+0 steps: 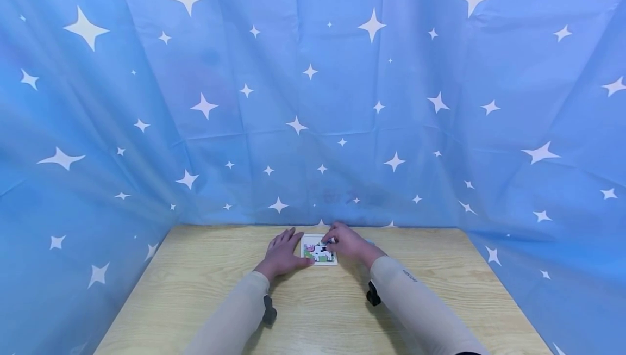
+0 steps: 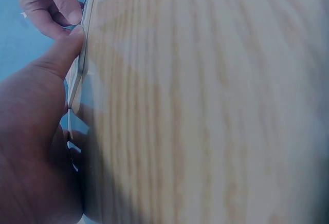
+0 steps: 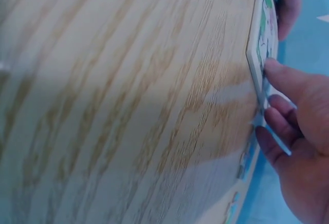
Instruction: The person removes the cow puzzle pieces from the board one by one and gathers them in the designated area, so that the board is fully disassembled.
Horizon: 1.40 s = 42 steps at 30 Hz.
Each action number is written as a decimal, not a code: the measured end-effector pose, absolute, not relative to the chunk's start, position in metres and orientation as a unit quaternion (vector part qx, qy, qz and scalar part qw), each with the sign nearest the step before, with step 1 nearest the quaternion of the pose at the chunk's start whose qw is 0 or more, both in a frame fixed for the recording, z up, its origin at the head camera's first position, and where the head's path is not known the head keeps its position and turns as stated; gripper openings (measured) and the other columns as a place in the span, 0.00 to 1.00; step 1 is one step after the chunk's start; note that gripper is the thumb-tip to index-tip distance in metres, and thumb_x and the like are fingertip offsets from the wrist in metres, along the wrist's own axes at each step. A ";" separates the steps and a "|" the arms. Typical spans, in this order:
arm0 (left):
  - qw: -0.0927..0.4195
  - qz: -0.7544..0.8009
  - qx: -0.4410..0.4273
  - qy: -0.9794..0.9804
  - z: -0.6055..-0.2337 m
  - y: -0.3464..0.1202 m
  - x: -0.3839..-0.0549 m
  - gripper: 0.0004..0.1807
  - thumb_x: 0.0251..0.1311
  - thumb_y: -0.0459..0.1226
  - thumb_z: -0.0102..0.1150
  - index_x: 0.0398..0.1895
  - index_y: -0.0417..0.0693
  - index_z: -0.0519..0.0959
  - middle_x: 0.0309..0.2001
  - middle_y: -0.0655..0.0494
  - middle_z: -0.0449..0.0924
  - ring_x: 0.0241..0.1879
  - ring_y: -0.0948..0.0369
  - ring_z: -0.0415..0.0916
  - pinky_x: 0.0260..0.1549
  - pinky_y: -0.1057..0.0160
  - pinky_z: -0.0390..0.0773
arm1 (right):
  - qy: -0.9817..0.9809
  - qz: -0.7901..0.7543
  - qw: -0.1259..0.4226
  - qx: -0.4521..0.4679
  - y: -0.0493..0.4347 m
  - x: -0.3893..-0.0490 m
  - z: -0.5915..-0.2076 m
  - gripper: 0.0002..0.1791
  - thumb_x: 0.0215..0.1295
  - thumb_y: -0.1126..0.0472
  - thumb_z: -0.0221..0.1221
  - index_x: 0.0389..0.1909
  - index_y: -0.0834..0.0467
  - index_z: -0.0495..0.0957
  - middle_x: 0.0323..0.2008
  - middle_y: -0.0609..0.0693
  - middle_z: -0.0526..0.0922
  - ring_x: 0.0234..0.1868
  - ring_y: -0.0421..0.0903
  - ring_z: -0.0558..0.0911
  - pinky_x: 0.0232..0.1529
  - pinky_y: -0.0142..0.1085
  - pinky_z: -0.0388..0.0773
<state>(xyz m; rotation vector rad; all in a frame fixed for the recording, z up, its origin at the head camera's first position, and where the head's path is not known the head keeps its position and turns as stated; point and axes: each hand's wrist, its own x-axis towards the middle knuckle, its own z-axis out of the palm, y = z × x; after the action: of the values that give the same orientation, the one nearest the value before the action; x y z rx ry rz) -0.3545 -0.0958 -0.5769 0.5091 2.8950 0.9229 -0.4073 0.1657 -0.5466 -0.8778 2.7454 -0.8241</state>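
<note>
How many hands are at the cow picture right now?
2: the left hand at the left side of the cow picture, the right hand at its right side.

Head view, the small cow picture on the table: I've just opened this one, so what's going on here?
A person is handling a small white-edged board with a cow picture, on a wooden table. The left grip is at its left side, thumb on the near part. The right grip is at the picture's upper right; whether it pinches anything is hard to tell. Flat bluish pieces lie farther right.
</note>
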 end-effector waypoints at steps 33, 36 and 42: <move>0.020 0.299 0.170 0.939 -0.589 -0.097 -0.363 0.56 0.65 0.71 0.67 0.87 0.51 0.65 0.88 0.40 0.54 0.86 0.35 0.48 0.80 0.28 0.48 | 0.916 -0.264 0.032 -0.299 0.166 -0.410 -0.550 0.21 0.71 0.68 0.73 0.63 0.65 0.84 0.60 0.58 0.82 0.56 0.54 0.84 0.62 0.54 0.83; 0.023 0.294 0.168 0.941 -0.595 -0.098 -0.367 0.56 0.65 0.72 0.65 0.88 0.53 0.64 0.89 0.42 0.52 0.87 0.37 0.47 0.81 0.29 0.47 | 0.918 -0.254 0.025 -0.305 0.165 -0.409 -0.547 0.19 0.69 0.71 0.73 0.60 0.65 0.85 0.60 0.59 0.82 0.57 0.56 0.84 0.64 0.55 0.83; 0.025 0.297 0.169 0.939 -0.605 -0.100 -0.375 0.57 0.61 0.72 0.68 0.88 0.55 0.64 0.89 0.44 0.51 0.88 0.38 0.44 0.82 0.30 0.45 | 0.924 -0.226 0.012 -0.309 0.165 -0.411 -0.547 0.19 0.67 0.73 0.74 0.58 0.64 0.87 0.62 0.60 0.83 0.58 0.57 0.84 0.65 0.53 0.83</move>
<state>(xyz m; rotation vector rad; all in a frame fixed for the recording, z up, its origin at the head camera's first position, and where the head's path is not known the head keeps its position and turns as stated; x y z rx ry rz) -0.3752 -0.0997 -0.6048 0.5212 2.9053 0.9192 -0.4106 0.1652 -0.5466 -0.9622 2.8805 -0.7058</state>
